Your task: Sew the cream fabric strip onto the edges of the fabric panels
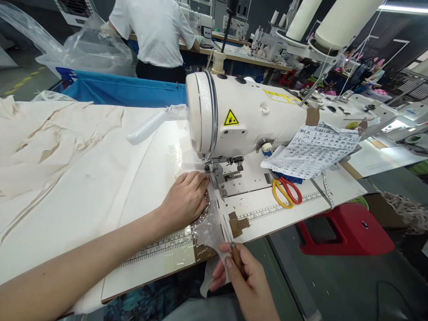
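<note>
My left hand [185,198] lies on the table beside the sewing machine's presser foot [217,171]. Its fingers are curled down on thin white fabric [209,227], with the fingertips close to the needle area. Below the table's front edge, my right hand [245,276] grips a wooden-handled awl [237,258], its thin metal shaft pointing toward the machine. The same hand also holds the hanging end of the white fabric between thumb and fingers. The white sewing machine [247,116] stands directly ahead; its needle is too small to make out.
Scissors [282,194] with yellow and red handles lie right of the machine, under a handwritten sheet [310,149]. Cream fabric [43,147] spreads over the left. A blue cloth bin [127,89] is behind, near a person in white [154,31]. A red stool [354,232] stands right.
</note>
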Demonstrator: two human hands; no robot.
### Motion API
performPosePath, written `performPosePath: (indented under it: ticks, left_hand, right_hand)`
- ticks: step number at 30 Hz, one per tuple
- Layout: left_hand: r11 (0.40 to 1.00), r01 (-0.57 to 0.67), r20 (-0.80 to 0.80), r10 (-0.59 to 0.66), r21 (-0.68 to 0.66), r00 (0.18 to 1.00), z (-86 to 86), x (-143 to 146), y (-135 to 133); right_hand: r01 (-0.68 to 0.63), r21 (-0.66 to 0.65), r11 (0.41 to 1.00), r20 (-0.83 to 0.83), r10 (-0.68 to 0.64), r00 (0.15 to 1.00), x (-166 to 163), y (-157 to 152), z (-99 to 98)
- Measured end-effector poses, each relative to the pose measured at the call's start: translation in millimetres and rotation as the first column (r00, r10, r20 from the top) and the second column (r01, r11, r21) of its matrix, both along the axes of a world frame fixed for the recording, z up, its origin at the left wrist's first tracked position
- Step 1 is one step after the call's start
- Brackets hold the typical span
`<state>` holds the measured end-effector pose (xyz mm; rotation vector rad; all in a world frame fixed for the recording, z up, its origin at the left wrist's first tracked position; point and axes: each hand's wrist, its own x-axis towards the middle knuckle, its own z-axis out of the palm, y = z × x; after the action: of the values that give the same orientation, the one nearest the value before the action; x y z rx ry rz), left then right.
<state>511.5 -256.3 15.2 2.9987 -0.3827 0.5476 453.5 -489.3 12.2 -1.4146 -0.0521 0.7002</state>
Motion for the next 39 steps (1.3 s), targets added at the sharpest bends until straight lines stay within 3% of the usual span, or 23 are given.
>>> performPosePath:
  ticks: [8, 19, 25, 32, 36, 39]
  left_hand:
    - [0.997, 0.058, 0.025, -0.059, 0.048, 0.998, 2.1, -5.7, -7.8]
    - [0.995, 0.072, 0.027, -0.074, 0.067, 0.997, 2.0, -5.8, -7.6]
    - [0.999, 0.038, 0.009, -0.038, -0.024, 0.999, 0.7, -4.7, -5.9]
    - [0.993, 0.056, 0.022, -0.054, -0.102, 0.998, -4.5, 4.5, 3.6]
    - [0.998, 0.056, 0.019, -0.056, 0.003, 0.998, -5.4, 18.9, 9.1]
    - [0.998, 0.034, 0.023, -0.036, 0.060, 0.999, -4.1, 26.3, 10.9]
  right_hand:
    - [-0.082, -0.037, 0.996, 0.088, 0.085, 0.993, 3.8, -1.6, -9.0]
    - [-0.094, -0.104, 0.990, 0.196, 0.113, 0.974, 9.2, 3.6, 1.8]
    - [-0.069, -0.102, 0.992, 0.235, 0.091, 0.968, 3.7, -1.7, 4.9]
    - [-0.015, -0.284, 0.959, 0.561, 0.179, 0.808, 8.1, -11.2, 28.8]
    - [-0.107, -0.167, 0.980, 0.664, 0.192, 0.723, 21.1, 7.1, 51.6]
    - [-0.202, -0.082, 0.976, 0.664, 0.204, 0.719, 25.2, 16.9, 57.8]
